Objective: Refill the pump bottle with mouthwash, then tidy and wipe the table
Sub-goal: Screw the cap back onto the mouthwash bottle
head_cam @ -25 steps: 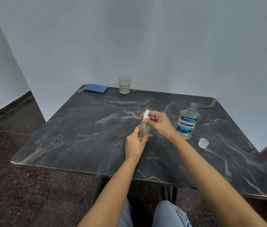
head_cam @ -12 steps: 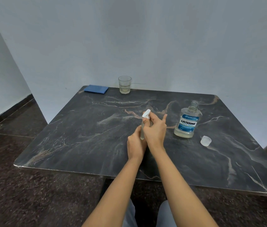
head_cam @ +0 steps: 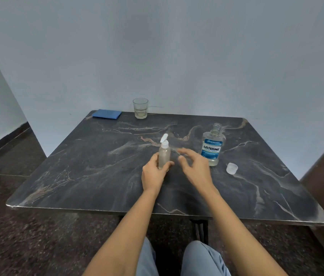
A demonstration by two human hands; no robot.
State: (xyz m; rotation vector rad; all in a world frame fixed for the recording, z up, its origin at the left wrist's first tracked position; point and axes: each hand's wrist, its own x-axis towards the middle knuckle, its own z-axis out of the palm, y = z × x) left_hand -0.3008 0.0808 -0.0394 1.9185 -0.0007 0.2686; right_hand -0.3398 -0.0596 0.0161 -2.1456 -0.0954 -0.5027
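Your left hand [head_cam: 153, 174] was wrapped around the lower body of the small pump bottle [head_cam: 164, 156], which stood upright near the middle of the dark marble table [head_cam: 77, 176], its white flip cap hinged open and pointing up. Your right hand [head_cam: 195, 168] hovered just beside the bottle with the fingers spread and loosely curled, holding nothing — it was blurred, and apart from the bottle. The Listerine mouthwash bottle [head_cam: 212, 146] stood upright toward the right edge of the table, its neck uncapped and only a low level of pale liquid at the bottom. Its clear cap [head_cam: 231, 168] lay on the table just to the right of it, nearer the front. At the far edge stood a drinking glass [head_cam: 140, 107] with a little liquid in it, and a folded blue cloth [head_cam: 107, 113] lay flat in the far left corner — both well apart from your hands.
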